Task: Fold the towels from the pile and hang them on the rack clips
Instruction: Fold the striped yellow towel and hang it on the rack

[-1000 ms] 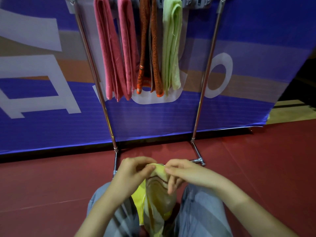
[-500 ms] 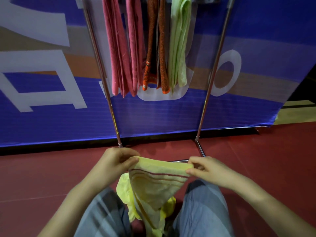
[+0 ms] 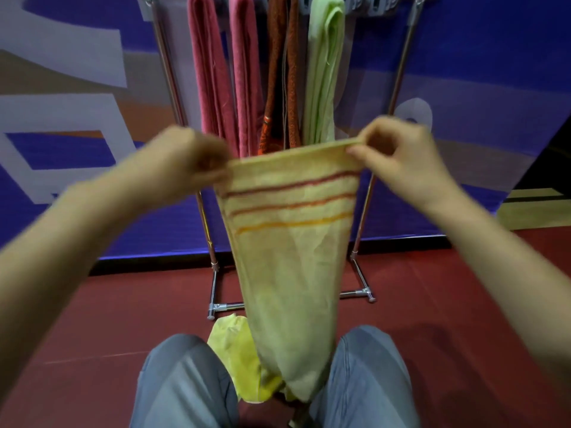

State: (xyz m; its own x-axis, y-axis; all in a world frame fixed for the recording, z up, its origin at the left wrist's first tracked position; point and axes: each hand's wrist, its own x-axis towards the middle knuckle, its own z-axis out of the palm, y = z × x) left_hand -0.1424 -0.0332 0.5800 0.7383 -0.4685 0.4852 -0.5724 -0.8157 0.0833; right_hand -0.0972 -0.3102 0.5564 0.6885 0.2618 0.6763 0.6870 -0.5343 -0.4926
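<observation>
1. A person sitting on a red floor [image 3: 463, 304] holds a yellow striped towel [image 3: 293, 257] up by its top edge. It is stretched between both hands in front of a metal rack [image 3: 168, 72].
2. The right hand [image 3: 398, 152] pinches the towel's top right corner between thumb and curled fingers.
3. The left hand [image 3: 191, 159], blurred, grips the top left corner. How its fingers lie cannot be made out.
4. The towel hangs lengthwise with three stripes, dark red, red-orange and yellow-orange, across it near the top. Its lower end drops between the person's knees [image 3: 185, 381], which are in grey trousers.
5. A brighter yellow cloth [image 3: 234, 350] lies bunched between the knees, against the towel's lower end.
6. Four folded towels hang side by side on the rack behind: a pink towel [image 3: 210, 72], a second pink towel [image 3: 245, 72], an orange towel [image 3: 282, 72] and a pale green towel [image 3: 324, 72].
7. Grey clips [image 3: 375, 3] line the rack's top bar to the right of the green one.
8. A blue banner [image 3: 479, 57] with white shapes stands behind the rack.
</observation>
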